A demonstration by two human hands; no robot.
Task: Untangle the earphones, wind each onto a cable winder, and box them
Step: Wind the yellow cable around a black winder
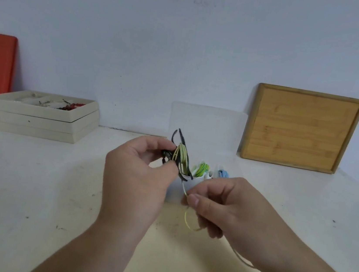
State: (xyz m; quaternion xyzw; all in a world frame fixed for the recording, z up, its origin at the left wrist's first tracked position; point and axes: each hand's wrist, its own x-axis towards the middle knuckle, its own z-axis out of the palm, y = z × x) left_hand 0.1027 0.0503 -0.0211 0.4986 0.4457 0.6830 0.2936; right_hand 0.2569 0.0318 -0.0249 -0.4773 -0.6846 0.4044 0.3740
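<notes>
right hand (230,213) fingers (193,200) pinching yellow-green cable (185,216) | left hand (136,176) fingers (161,143) clamped on black winder (167,154), cable-wrapped

Bare table (26,184) at lower left and mid right: open passage. Centre blocked by clear box (206,130), lid raised. Stacked trays (39,120) at left rear, wooden board (300,129) at right rear against wall.

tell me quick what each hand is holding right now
Left hand: grips the black winder.
Right hand: pinches the yellow cable.
</notes>
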